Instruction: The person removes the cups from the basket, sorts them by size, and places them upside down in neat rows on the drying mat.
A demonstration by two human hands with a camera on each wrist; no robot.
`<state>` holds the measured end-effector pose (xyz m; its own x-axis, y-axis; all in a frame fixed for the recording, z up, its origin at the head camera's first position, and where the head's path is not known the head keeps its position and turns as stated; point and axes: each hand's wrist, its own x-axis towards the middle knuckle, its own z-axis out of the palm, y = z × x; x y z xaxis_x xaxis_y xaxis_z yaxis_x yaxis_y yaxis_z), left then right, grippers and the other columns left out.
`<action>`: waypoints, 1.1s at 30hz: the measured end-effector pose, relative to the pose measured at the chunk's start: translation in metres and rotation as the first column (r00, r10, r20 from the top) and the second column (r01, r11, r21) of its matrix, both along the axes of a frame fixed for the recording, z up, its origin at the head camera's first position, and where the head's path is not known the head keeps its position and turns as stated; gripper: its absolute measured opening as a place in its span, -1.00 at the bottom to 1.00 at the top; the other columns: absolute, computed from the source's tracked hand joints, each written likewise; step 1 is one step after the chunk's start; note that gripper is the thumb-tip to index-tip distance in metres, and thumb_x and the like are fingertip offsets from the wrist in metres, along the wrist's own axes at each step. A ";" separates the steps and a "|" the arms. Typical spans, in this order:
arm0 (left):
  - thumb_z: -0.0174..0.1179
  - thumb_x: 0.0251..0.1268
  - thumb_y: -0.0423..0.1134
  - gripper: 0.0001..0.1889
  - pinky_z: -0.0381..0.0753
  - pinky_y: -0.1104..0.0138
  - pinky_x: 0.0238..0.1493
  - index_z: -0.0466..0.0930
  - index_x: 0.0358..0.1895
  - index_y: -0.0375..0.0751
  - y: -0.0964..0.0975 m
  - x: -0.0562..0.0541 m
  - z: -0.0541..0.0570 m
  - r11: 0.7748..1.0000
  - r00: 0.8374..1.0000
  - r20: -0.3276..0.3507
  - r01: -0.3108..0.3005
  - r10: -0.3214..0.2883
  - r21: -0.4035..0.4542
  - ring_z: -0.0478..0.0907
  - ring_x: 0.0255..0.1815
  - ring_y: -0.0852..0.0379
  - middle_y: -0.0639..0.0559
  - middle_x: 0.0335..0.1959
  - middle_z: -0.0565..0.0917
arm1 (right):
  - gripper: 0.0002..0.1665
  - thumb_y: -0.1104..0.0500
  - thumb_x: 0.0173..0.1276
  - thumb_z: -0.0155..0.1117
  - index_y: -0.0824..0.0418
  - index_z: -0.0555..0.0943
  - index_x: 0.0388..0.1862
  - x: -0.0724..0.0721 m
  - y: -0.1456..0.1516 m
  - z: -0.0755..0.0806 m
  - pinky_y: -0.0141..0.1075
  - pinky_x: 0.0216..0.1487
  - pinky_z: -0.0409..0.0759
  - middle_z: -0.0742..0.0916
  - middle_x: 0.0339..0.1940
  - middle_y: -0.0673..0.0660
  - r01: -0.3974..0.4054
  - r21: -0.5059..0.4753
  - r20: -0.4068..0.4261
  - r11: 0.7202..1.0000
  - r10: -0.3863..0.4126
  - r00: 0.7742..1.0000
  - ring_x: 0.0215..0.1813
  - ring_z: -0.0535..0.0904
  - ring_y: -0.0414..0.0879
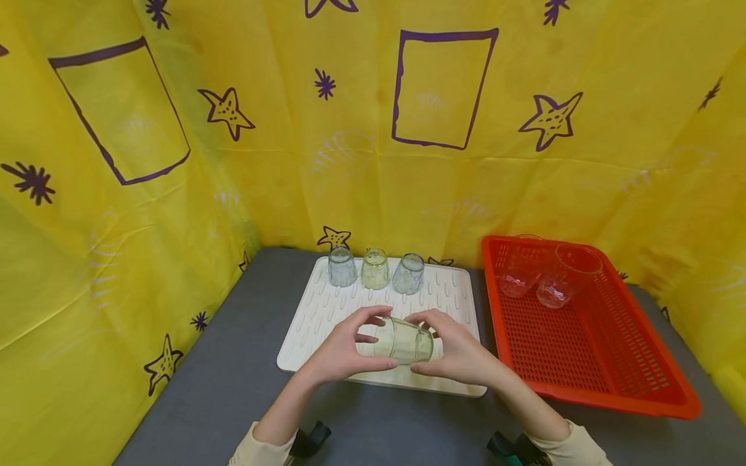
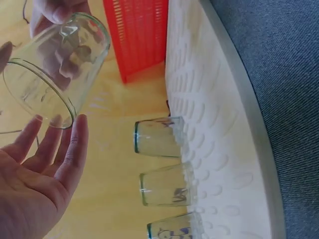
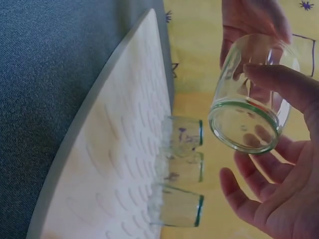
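A clear, green-tinted drinking glass (image 1: 412, 343) lies sideways in the air above the near half of a white ridged drying mat (image 1: 309, 336). My left hand (image 1: 340, 349) holds its left end, thumb below and fingers above; in the left wrist view the fingertips touch the glass's rim (image 2: 70, 107). At the other end, my right hand (image 1: 460, 349) grips the glass, its thumb laid along the side in the right wrist view. Behind the hands, three similar glasses stand in a row along the mat's far edge: a bluish one (image 1: 342, 266), a greenish one (image 1: 375, 269) and another bluish one (image 1: 408, 274).
To the right sits a red perforated plastic basket (image 1: 588, 362) holding two clear glasses, a left one (image 1: 515, 275) and a right one (image 1: 556, 288). Everything rests on a dark grey tabletop (image 1: 233, 362). A yellow patterned cloth (image 1: 361, 194) hangs behind and along the sides.
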<state>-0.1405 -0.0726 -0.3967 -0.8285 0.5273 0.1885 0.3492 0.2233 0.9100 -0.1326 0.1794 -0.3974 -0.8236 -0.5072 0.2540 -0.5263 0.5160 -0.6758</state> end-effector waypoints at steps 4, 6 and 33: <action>0.54 -0.04 -0.08 -0.27 0.57 0.22 0.07 0.43 0.28 0.14 0.001 0.001 -0.003 1.000 1.000 0.004 -0.020 0.020 -0.007 0.44 0.17 0.17 0.21 0.22 0.49 | -0.20 0.07 -0.05 0.63 -0.06 0.46 0.20 0.000 0.000 -0.002 -0.16 0.03 0.56 0.56 0.04 -0.19 -0.005 -0.002 0.012 1.000 0.005 1.000 0.02 0.48 -0.20; 0.54 -0.04 -0.10 -0.28 0.58 0.24 0.05 0.45 0.27 0.08 0.000 0.001 -0.005 0.999 0.999 0.016 -0.035 0.035 0.001 0.46 0.15 0.17 0.23 0.19 0.51 | -0.19 0.07 -0.03 0.62 -0.05 0.45 0.22 0.000 0.000 -0.004 -0.16 0.03 0.56 0.56 0.06 -0.17 -0.013 -0.030 0.039 0.999 0.014 0.999 0.02 0.48 -0.19; 0.41 0.07 -0.40 -0.29 0.60 0.22 0.04 0.31 0.32 -0.37 0.005 0.003 -0.023 0.918 0.984 0.162 -0.126 0.069 0.375 0.42 0.22 -0.15 -0.24 0.24 0.43 | -0.15 0.31 0.41 0.07 0.38 -0.13 0.53 0.006 -0.027 -0.026 -0.18 0.29 0.42 0.28 0.39 0.23 0.375 -0.769 0.615 0.518 0.439 0.656 0.24 0.45 -0.06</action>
<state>-0.1378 -0.0673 -0.4201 -0.9052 0.3537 0.2357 0.2039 -0.1253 0.9709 -0.1269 0.1521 -0.4237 -0.8966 -0.4371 -0.0717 0.2914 -0.4602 -0.8386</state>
